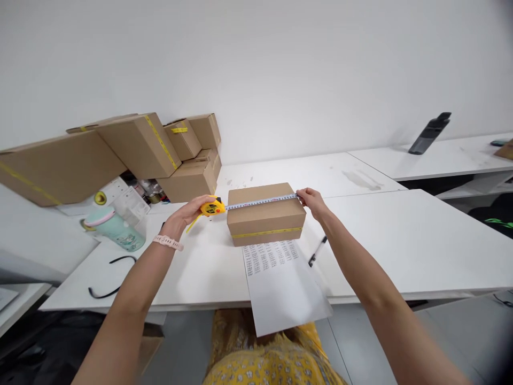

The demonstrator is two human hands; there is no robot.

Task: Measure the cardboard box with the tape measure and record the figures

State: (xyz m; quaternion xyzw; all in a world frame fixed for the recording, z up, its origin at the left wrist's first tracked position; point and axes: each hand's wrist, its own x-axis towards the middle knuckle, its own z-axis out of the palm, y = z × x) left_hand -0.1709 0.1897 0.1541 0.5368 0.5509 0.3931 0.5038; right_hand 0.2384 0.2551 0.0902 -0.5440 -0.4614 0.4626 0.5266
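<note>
My left hand (188,209) is closed around a yellow tape measure (213,206) with black parts, just off the left end of a cardboard box (266,216). The blade (260,202) is pulled out and runs across the box's top. At the right end, my right hand (311,201) pinches the tip of that blade by the box's edge. A strip of yellow tape (266,233) crosses the front face of the box. Beneath the box, a sheet of paper (286,294) printed with rows of text sticks out past the table's front edge.
Several cardboard boxes (140,144) are stacked at the back left. A mint tumbler (116,229) and a black headband-like loop (108,294) lie on the left. A pen (318,251) rests right of the paper. A dark bottle (429,133) stands at the far right.
</note>
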